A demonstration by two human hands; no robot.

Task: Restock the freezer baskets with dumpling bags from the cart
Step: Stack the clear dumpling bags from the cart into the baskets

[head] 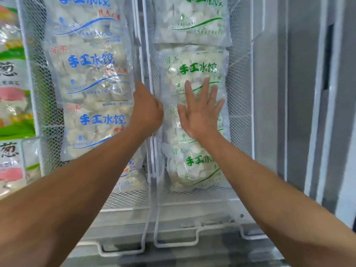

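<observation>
Right hand point(200, 112) flat, fingers spread, pressing on green-print dumpling bags point(194, 74) in the right wire basket point(240, 116); left hand point(147, 110) curled round the wire divider point(143, 60) between the baskets, holding no bag; to do it well, likely keep the palm flat and push evenly so the bags sit flush and overlap neatly, bracing on the wire rather than on a bag; count: four green-print bags showing in the right basket, four blue-print bags point(90, 74) in the left basket point(34, 97), lowest partly hidden by the arm; cart not in view.
</observation>
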